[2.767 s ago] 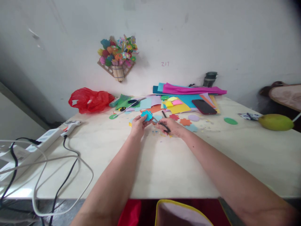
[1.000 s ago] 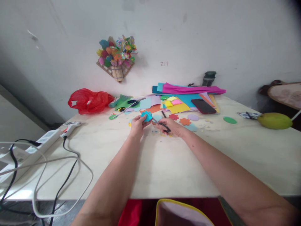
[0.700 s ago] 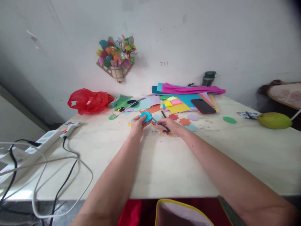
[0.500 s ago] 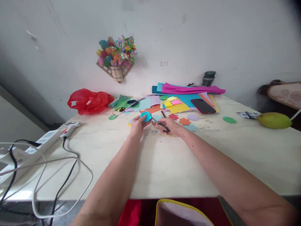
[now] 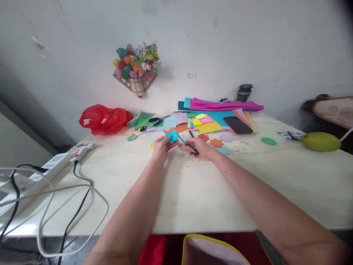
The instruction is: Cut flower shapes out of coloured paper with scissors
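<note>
Scissors with dark handles (image 5: 195, 151) sat in your right hand (image 5: 203, 146), fingers curled round the grips, slim metal blades reaching up beside a bright blue paper flower (image 5: 172, 136) — how far they were parted, I couldn't tell. Your left hand (image 5: 160, 147) pinched that flower between thumb and fingers, above the pale marbled desk (image 5: 182, 202). Tiny coloured scraps (image 5: 190, 159) lay below and its petals looked rounded — trimming, I judged, had largely shaped it. A red paper flower (image 5: 203, 137) rested just beyond your right hand.
</note>
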Action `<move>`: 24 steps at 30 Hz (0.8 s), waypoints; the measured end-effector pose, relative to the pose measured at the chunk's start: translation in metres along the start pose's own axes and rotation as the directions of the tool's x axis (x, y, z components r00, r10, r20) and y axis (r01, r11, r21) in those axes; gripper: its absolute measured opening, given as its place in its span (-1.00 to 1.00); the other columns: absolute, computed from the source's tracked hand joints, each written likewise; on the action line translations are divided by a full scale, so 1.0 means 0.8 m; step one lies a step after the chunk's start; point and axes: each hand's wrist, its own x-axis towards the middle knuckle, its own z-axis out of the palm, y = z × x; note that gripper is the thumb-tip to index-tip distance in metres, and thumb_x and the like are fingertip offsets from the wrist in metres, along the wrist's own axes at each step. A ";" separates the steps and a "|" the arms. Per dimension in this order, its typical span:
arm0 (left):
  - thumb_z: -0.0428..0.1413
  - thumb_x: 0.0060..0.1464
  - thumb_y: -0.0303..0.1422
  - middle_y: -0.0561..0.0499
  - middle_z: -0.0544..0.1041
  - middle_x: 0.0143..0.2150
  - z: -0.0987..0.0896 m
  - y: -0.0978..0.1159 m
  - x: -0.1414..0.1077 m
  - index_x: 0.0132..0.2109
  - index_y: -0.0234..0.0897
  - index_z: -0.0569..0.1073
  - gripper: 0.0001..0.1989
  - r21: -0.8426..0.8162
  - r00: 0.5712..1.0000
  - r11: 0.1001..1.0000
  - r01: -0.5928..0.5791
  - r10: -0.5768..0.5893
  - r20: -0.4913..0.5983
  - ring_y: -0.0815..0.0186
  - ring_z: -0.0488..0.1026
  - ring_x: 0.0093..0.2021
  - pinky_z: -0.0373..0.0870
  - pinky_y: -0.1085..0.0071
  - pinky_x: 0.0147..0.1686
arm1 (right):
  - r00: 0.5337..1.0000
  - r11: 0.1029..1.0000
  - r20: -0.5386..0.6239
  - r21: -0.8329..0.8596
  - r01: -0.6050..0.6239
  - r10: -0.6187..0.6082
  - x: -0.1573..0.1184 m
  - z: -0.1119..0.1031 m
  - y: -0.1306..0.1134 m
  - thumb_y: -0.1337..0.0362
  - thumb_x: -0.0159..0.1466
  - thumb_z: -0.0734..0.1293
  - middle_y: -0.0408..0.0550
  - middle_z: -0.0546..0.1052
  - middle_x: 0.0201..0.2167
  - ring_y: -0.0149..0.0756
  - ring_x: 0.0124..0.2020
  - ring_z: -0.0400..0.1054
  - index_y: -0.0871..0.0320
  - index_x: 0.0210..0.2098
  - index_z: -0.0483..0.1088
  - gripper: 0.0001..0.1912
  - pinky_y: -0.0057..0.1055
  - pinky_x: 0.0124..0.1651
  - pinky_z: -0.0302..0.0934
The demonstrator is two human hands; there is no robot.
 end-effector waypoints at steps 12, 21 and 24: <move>0.16 -0.22 -0.41 -0.11 0.55 -0.46 0.002 0.005 -0.009 -0.44 -0.38 0.43 -0.87 0.089 0.983 0.990 0.113 -0.124 0.133 0.28 0.51 -0.46 0.47 0.38 -0.38 | 1.000 0.999 -0.022 -0.029 0.013 -0.014 0.001 -0.008 0.001 0.28 -0.12 0.45 -0.29 0.27 -0.77 -0.56 -0.79 0.09 0.21 -0.47 0.32 -0.73 -0.59 -0.75 -0.03; 0.31 -0.29 -0.33 -0.02 0.53 -0.47 0.002 0.007 -0.008 -0.36 -0.36 0.43 -0.69 0.063 0.994 0.997 0.034 -0.040 0.103 0.32 0.50 -0.46 0.46 0.35 -0.31 | 0.998 0.998 0.046 0.055 -0.043 0.040 0.011 -0.012 0.016 0.29 -0.01 0.32 -0.22 0.30 -0.75 -0.52 -0.79 0.12 0.24 -0.47 0.34 -0.86 -0.57 -0.76 -0.01; 0.33 -0.34 -0.35 -0.01 0.52 -0.48 0.000 0.004 -0.006 -0.42 -0.38 0.43 -0.71 0.050 0.995 0.999 0.017 -0.021 0.094 0.32 0.49 -0.45 0.46 0.33 -0.30 | 0.998 0.998 0.060 0.063 -0.029 0.025 0.010 -0.012 0.016 0.29 -0.01 0.33 -0.22 0.32 -0.74 -0.52 -0.79 0.13 0.24 -0.47 0.35 -0.87 -0.57 -0.76 0.00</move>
